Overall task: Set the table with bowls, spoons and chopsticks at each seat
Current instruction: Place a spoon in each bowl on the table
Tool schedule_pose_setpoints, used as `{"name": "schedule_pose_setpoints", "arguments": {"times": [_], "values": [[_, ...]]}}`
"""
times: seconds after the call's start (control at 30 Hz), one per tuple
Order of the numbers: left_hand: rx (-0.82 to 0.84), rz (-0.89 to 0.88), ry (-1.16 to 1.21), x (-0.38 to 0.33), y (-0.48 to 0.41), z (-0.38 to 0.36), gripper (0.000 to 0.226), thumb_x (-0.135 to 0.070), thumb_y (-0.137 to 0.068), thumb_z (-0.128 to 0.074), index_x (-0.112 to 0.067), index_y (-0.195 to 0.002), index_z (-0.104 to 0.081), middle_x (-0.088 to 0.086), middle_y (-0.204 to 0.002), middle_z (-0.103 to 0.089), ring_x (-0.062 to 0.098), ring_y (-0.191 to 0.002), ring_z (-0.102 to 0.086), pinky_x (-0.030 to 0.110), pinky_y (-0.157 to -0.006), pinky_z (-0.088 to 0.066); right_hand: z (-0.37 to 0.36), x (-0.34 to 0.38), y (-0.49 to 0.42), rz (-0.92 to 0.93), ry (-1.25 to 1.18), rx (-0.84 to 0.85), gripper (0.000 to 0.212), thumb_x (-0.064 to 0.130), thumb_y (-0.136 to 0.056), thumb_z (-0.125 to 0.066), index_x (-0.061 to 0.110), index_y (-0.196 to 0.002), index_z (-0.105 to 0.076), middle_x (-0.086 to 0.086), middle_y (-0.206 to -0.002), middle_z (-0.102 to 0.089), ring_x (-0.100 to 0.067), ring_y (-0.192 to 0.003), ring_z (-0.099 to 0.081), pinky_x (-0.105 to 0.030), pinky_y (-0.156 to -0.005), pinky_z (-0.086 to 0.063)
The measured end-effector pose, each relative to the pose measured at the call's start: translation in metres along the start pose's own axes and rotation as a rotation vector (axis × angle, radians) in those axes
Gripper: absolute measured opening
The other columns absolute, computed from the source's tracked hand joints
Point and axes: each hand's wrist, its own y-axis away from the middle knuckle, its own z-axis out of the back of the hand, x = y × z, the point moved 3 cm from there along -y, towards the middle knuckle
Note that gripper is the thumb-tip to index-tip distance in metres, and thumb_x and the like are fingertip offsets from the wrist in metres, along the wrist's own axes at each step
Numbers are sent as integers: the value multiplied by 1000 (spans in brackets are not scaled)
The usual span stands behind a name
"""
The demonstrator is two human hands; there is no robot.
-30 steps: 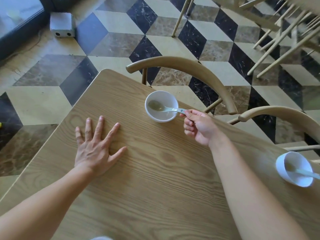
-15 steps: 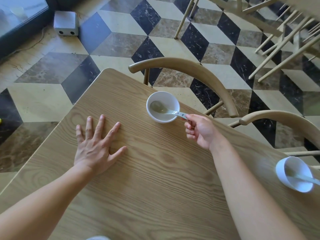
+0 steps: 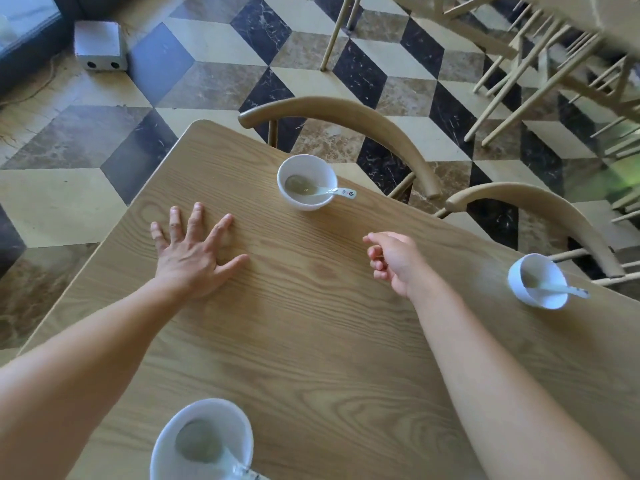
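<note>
A white bowl (image 3: 313, 169) stands near the far edge of the wooden table (image 3: 311, 323), with a white spoon (image 3: 332, 191) lying in it, handle over the right rim. My left hand (image 3: 192, 251) lies flat on the table with its fingers spread, left of that bowl. Below and right of the bowl, my right hand (image 3: 394, 259) hovers with loosely curled fingers and holds nothing. A second bowl (image 3: 519, 271) with a spoon (image 3: 562, 289) sits at the right edge. A third bowl (image 3: 214, 415) with a spoon is at the near edge. No chopsticks are in view.
Two curved wooden chair backs (image 3: 346, 114) (image 3: 540, 202) stand along the table's far side. More wooden chairs (image 3: 540, 64) crowd the top right. A small white box (image 3: 99, 46) sits on the patterned tile floor at top left.
My right hand has let go of the spoon handle and drawn back toward me. The spoon stays in the far bowl. The view has tilted, bringing the near bowl into sight.
</note>
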Motion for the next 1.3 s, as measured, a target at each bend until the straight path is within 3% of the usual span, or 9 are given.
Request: {"name": "schedule_pose_setpoints", "arguments": {"times": [0.07, 0.13, 0.2, 0.3, 0.4, 0.57, 0.7, 0.83, 1.3], "values": [[126, -6, -14, -1, 0, 22, 77, -82, -81, -37, -51, -149, -17, 7, -162, -13, 39, -146, -12, 61, -114, -19, -1, -16, 27, -6, 92, 10, 12, 15, -94, -52, 12, -86, -60, -1, -61, -48, -10, -41, -34, -16, -39, -21], [186, -36, 4, -4, 15, 47, 51, -57, -88, -47, -33, -133, -51, 8, -142, -46, 34, -128, -43, 48, -101, -45, -4, -28, 57, 2, 199, 26, 13, 17, -94, -52, 13, -84, -59, -1, -62, -50, -12, -43, -35, -16, -37, -23], [168, -96, -54, -12, 46, 66, 38, -44, -88, -50, -22, -114, -64, 7, -117, -64, 29, -108, -60, 38, -85, -54, -7, -37, 90, 27, 327, 27, 12, 18, -95, -51, 14, -86, -58, -1, -63, -52, -13, -45, -38, -16, -37, -24], [78, -177, -70, -37, 110, 87, 33, -39, -88, -53, -22, -114, -63, 6, -112, -66, 29, -101, -64, 32, -76, -52, -5, -48, 143, 87, 514, -22, 14, 21, -92, -51, 18, -79, -54, -2, -67, -58, -17, -48, -45, -18, -39, -32], [-11, -274, -62, -65, 180, 107, 30, -36, -89, -52, -20, -113, -63, 5, -112, -64, 28, -101, -63, 29, -72, -47, 4, -61, 203, 144, 586, -93, 17, 26, -87, -54, 20, -71, -52, -8, -81, -66, -26, -69, -56, -30, -59, -46], [-157, -437, -33, -96, 304, 141, 30, -40, -88, -52, -19, -109, -61, 3, -106, -63, 25, -94, -63, 32, -69, -51, 29, -89, 331, 264, 854, -276, 19, 30, -91, -53, 16, -97, -64, -10, -109, -67, -29, -101, -61, -27, -75, -41], [-238, -518, -4, -107, 394, 144, 28, -42, -89, -52, -19, -105, -56, 1, -102, -63, 23, -88, -62, 32, -66, -51, 45, -131, 428, 303, 971, -391, 28, 33, -92, -47, 13, -105, -60, -11, -114, -63, -31, -101, -60, -33, -76, -44], [-216, -563, -38, -112, 465, 121, 32, -44, -91, -51, -17, -109, -53, 4, -110, -61, 26, -98, -63, 31, -66, -46, 55, -185, 500, 317, 1026, -453, 27, 31, -94, -43, 12, -107, -57, -11, -118, -60, -32, -107, -58, -37, -84, -46], [-98, -760, -92, -202, 611, 41, 25, -37, -89, -48, -18, -104, -52, 4, -109, -58, 28, -100, -60, 34, -70, -43, 136, -325, 612, 128, 954, -584, 30, 31, -97, -47, 10, -112, -60, -11, -119, -61, -31, -110, -58, -36, -74, -45]]}}
